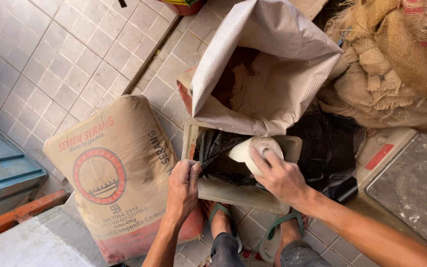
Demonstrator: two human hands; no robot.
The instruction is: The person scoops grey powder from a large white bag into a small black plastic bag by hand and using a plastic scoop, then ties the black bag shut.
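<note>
A: Head view. Left hand?
B: Closed, pinching the edge of a black plastic bag that lies in a pale rectangular tub on the tiled floor.
A: Right hand?
B: Wrapped over a white cup-shaped scoop, held tilted over the bag's opening.
A: Surroundings?
B: Open white woven sack with pale powder stands just behind the tub. Tan paper cement sack lies left, touching the tub. Weighing scale right; burlap sacks upper right.
</note>
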